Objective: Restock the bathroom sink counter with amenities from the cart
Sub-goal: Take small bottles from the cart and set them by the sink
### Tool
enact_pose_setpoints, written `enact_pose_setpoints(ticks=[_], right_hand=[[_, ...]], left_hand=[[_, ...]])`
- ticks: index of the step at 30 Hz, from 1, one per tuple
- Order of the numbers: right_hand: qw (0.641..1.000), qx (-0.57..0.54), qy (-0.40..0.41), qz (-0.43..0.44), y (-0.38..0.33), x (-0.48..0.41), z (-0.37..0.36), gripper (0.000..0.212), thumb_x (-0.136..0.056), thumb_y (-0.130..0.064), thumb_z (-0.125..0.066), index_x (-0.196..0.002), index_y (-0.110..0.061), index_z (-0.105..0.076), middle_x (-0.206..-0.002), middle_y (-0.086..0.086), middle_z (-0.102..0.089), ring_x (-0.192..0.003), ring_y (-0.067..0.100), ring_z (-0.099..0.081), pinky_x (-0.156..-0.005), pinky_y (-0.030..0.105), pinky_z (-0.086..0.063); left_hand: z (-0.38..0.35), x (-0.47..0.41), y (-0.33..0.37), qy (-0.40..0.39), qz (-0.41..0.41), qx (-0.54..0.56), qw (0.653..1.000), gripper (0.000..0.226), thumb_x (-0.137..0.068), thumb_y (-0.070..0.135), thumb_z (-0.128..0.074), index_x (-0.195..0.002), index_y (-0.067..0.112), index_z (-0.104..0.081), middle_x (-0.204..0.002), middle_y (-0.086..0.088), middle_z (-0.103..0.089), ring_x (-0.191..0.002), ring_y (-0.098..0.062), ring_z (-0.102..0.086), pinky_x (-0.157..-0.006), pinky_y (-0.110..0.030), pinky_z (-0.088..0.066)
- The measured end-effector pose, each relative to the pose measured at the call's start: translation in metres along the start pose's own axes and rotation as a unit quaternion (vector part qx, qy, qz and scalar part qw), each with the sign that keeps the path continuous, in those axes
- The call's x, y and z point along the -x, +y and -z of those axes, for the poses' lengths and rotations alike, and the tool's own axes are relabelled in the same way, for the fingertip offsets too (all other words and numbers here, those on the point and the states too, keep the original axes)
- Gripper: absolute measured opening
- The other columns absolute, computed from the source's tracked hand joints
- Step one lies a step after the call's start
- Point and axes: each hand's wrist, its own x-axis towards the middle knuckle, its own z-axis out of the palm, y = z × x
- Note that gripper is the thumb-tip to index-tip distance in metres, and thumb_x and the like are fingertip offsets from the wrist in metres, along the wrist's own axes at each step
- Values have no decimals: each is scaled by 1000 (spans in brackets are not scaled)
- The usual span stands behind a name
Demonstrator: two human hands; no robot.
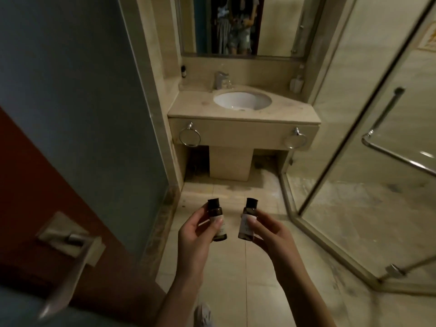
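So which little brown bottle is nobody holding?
The small dark brown bottle by the wall, left of the silver tap. The left hand and right hand each grip one of the others.

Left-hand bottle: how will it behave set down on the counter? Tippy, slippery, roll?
The bottle in the left hand looks rigid and light, held by fingertips alone. Tall and narrow, so probably tippy on the counter. Round body would likely roll if knocked over.

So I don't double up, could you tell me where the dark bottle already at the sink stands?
In the head view, the dark bottle stands at the back left corner of the counter, left of the faucet.
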Motion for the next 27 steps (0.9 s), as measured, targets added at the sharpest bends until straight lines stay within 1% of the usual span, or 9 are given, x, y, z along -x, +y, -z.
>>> enact_pose_setpoints(ticks=[5,7,10,14,17,19,22,24,27], right_hand=[[999,17,-12,28,-26,-89,-14,43,-76,-34,-65,-118,-22,-63,-107,-3,-71,-97,9,-68,-73,21,-54],[999,14,-8,32,-30,-115,-14,36,-80,-29,-64,-116,-23,-63,-106,-4,-71,-95,8,-68,-70,19,-54],[1000,8,4,13,-28,-154,-9,25,-86,-20,-64,-110,-26,-64,-100,-7,-73,-91,6,-68,-68,17,-53],[1000,8,4,-8,-32,-221,-7,24,-88,-18,-63,-110,-26,-65,-95,-13,-73,-86,3,-69,-65,14,-51],[1000,13,-12,-18,-37,-283,-6,26,-87,-20,-64,-112,-26,-64,-97,-12,-73,-87,3,-68,-66,15,-52],[1000,15,-18,-19,-45,-331,-1,26,-85,-22,-66,-110,-29,-64,-98,-9,-73,-88,4,-68,-68,18,-53],[999,18,-38,-7,-69,-402,11,27,-85,-22,-67,-111,-29,-63,-95,-10,-74,-89,6,-69,-71,19,-55],[999,16,-47,1,-92,-449,23,27,-87,-17,-66,-113,-22,-65,-94,-8,-75,-88,8,-70,-73,20,-56],[997,15,-71,13,-119,-504,35,21,-89,-12,-63,-106,-23,-66,-94,-6,-75,-87,9,-70,-70,17,-54]], left_hand=[[-10,-94,13,-4,3,-11,1000,45,-77,19,-72,-121,21,-63,-111,2,-70,-106,-15,-64,-92,-37,-53],[-17,-121,13,-5,12,-15,1000,50,-73,25,-72,-122,21,-63,-112,2,-69,-107,-15,-64,-95,-40,-52],[-30,-156,9,-11,26,-23,999,40,-79,18,-71,-117,27,-63,-111,5,-70,-106,-13,-64,-91,-35,-53],[-46,-213,8,-6,40,-23,999,36,-80,12,-71,-109,32,-64,-106,7,-72,-101,-8,-66,-83,-27,-53],[-65,-266,9,18,39,-24,999,38,-80,14,-72,-115,28,-65,-107,7,-71,-102,-7,-65,-86,-27,-52],[-82,-308,10,35,35,-26,998,46,-78,20,-73,-122,23,-63,-110,7,-70,-105,-8,-64,-88,-28,-52],[-117,-372,22,51,21,-17,998,53,-70,29,-74,-121,22,-63,-107,6,-71,-104,-9,-65,-91,-32,-53],[-146,-415,34,54,10,-11,998,44,-76,21,-74,-118,25,-63,-103,7,-72,-101,-7,-66,-91,-30,-52],[-180,-466,50,35,-13,-10,999,41,-80,16,-70,-120,21,-64,-102,11,-73,-99,-4,-67,-89,-26,-53]])
